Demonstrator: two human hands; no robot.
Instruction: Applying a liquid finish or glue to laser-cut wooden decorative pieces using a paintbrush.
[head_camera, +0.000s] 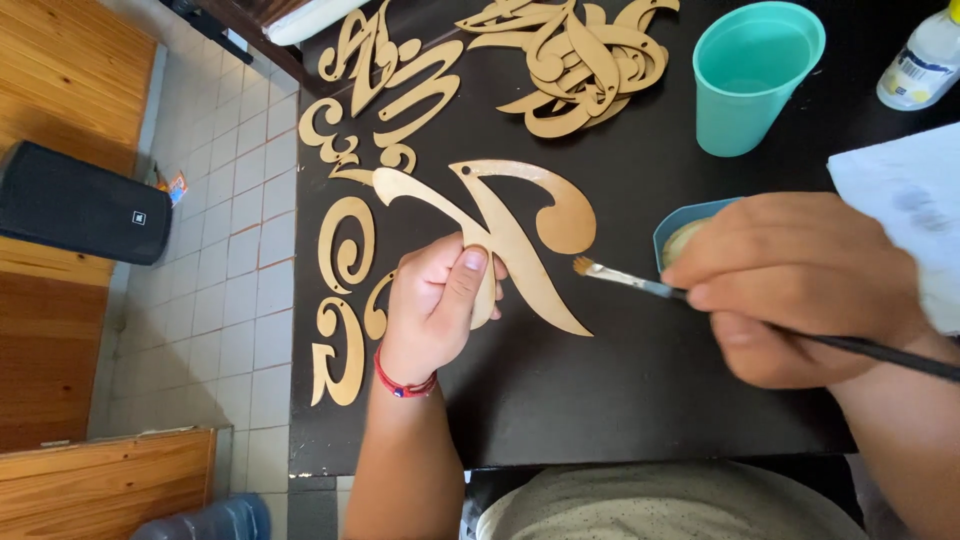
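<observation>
Left fingers: your left hand (432, 305) is gripping the lower stem of the wooden letter cutout (500, 225), thumb pressing on its face, the other fingers curling behind it.
Right fingers: your right hand (800, 285) is pinching the paintbrush (640, 285) tight, the dark handle running out past your wrist toward the right edge.
Brush tip: the bristles are hovering just beside the cutout's right leg; I cannot tell if they are touching the wood.
Cutout: it is lying across the black desk (620, 390), near the middle, its curled top pointing away from you.
Wrist: a red cord bracelet (403, 385) is circling your left wrist.
Behind the right hand: a small blue dish (680, 225) is peeking out, mostly hidden by your knuckles.
Farther out: a teal cup (750, 75) is standing upright at the far side, with a white bottle (925, 60) at the corner and white paper (900, 185) at the right.
Other pieces: more wooden ornaments (560, 55) are lying piled at the top and spread along the desk's left edge.
</observation>
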